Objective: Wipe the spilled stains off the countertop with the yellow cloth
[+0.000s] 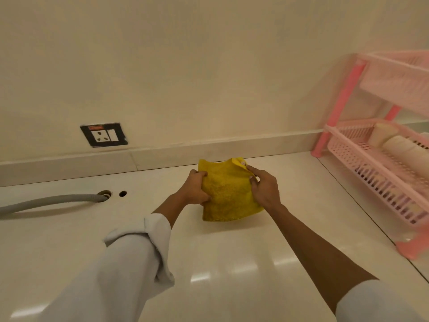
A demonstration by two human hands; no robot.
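Glossy cream desk (232,263) is running to the wall; pink rack (380,173) is sitting at rt, grey hose (46,202) lying at lt. Yellow cloth (228,194) is being held mid-desk, left hand (196,190) & right hand (264,188) fingers clenching its edges.

A pink plastic rack (380,159) stands at the right, pale rolled items (394,142) in its lower tray; a grey hose (46,202) enters a hole at the left, under a wall socket (103,135)
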